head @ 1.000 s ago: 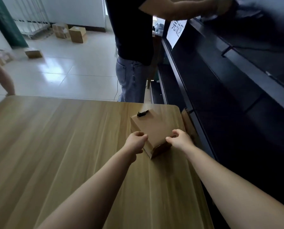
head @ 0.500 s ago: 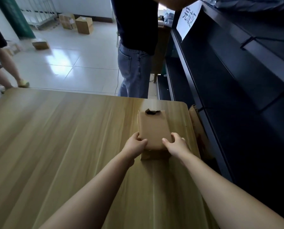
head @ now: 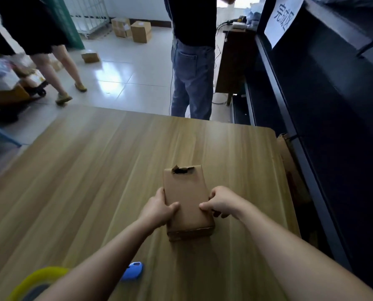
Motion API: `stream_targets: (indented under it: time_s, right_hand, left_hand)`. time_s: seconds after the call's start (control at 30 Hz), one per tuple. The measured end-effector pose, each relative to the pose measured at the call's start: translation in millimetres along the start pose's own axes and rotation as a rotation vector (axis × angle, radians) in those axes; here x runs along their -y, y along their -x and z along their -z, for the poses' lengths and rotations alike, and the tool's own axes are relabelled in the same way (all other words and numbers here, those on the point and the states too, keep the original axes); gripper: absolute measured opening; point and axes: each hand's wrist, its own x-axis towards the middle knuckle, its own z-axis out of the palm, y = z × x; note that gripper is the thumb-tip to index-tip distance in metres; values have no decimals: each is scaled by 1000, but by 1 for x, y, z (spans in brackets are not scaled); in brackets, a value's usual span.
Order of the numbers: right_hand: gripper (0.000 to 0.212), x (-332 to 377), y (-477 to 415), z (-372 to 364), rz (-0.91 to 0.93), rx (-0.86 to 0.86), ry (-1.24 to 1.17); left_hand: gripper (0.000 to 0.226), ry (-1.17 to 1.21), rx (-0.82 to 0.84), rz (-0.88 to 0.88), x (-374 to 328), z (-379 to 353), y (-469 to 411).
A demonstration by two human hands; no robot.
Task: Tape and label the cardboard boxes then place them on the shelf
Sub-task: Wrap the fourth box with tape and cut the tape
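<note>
A small brown cardboard box (head: 186, 193) lies flat on the wooden table (head: 94, 170), its long side pointing away from me, with a torn hole at its far edge. My left hand (head: 159, 208) grips its left side, thumb on top. My right hand (head: 221, 202) grips its right side the same way. The dark shelf unit (head: 333, 105) runs along the right of the table and carries a white paper sign (head: 283, 18).
A blue object (head: 133, 270) and a yellow roll (head: 37, 279) lie near the table's front edge. A person in jeans (head: 192, 72) stands beyond the far edge; another person (head: 51, 51) walks at left. Flat cardboard (head: 289, 170) leans between table and shelf. Boxes (head: 135, 30) sit on the floor.
The box has turned from a diagonal to straight and come nearer to me along the table, both hands still on it. The view has dropped, revealing the blue object and yellow roll.
</note>
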Motion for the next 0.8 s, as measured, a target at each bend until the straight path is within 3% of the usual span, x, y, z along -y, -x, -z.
stream_targets:
  time_s: [0.13, 0.37, 0.47, 0.53, 0.63, 0.8]
  right_hand:
    - [28, 12, 18, -13, -18, 93, 100]
    - [62, 21, 34, -37, -95, 108, 178]
    - [59, 21, 27, -48, -76, -54, 305]
    - [54, 23, 23, -53, -28, -237, 327]
    - [76, 33, 19, -50, 137, -298, 224]
    - [49, 47, 1, -51, 240, -342, 206]
  left_hand:
    - [72, -28, 39, -7, 21, 11, 18]
    - [73, -112, 94, -5, 48, 21, 36]
    - [106, -177, 49, -73, 54, 23, 35]
    - [114, -213, 26, -147, 51, 24, 28]
    - [88, -267, -63, -216, 41, 23, 7]
    - [52, -255, -229, -224, 30, 18, -20]
